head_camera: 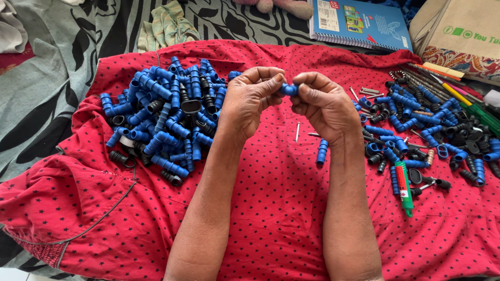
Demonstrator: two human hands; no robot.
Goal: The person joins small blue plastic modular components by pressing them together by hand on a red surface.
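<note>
Evidently light, rigid and a little slick, the small blue ribbed plastic connector (289, 89) sits pinched at its two ends between left hand (250, 101) and right hand (324, 104), raised over the red dotted cloth (271, 198).

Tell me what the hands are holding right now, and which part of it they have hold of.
A small blue plastic connector, pinched between both hands: left hand on its left end, right hand on its right end.

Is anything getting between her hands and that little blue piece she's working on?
Nothing visible does. The left hand and right hand both pinch the blue fitting directly, held up above the red cloth.
</note>
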